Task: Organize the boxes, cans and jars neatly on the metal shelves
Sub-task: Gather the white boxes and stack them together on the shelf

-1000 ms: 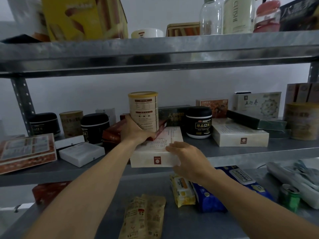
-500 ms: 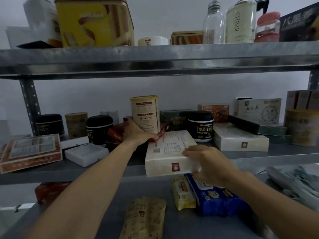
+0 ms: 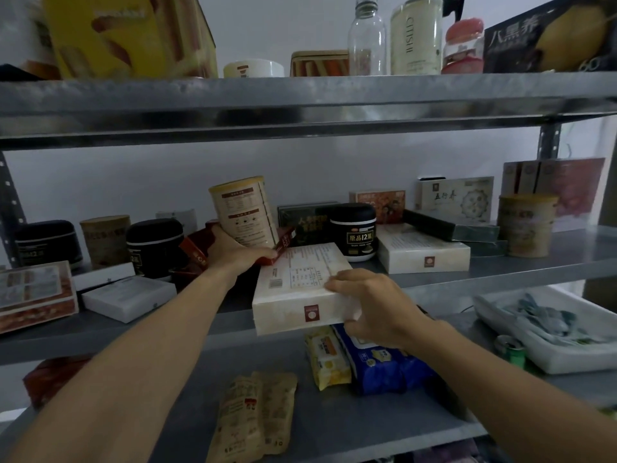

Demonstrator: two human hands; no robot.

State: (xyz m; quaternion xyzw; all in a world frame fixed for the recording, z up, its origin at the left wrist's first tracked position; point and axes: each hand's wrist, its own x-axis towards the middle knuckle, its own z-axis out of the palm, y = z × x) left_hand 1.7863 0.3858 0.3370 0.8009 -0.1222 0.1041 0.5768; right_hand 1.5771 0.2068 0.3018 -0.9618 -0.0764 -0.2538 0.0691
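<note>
Head view.

- White box (image 3: 300, 289): lies flat at the middle of the middle shelf (image 3: 521, 269), its near end hanging out past the shelf's near edge.
- Right hand (image 3: 377, 309): grasps the box's near right corner, fingers curled over the top face and thumb on the near side.
- Can (image 3: 245, 212): tall, cream, yellow lid. It is tilted with its top leaning left, just far-left of the white box, and its base sits over a red box (image 3: 200, 248).
- Left hand (image 3: 233, 252): wrapped round the can's base (I cannot tell whether it also touches the red box).

Handling, as a judgement:

- The white box looks like a stiff, flat carton, likely light, with smooth faces that may slip.
- A one-corner hold lets it droop, so a grip along both long sides would be steadier.
- The can is rigid with a smooth wall and is tippy when held low. A grip round mid-height would suit it better.
- A twin box (image 3: 424, 250) just right of the black jar (image 3: 352, 230) looks like a sensible stacking spot.
</note>
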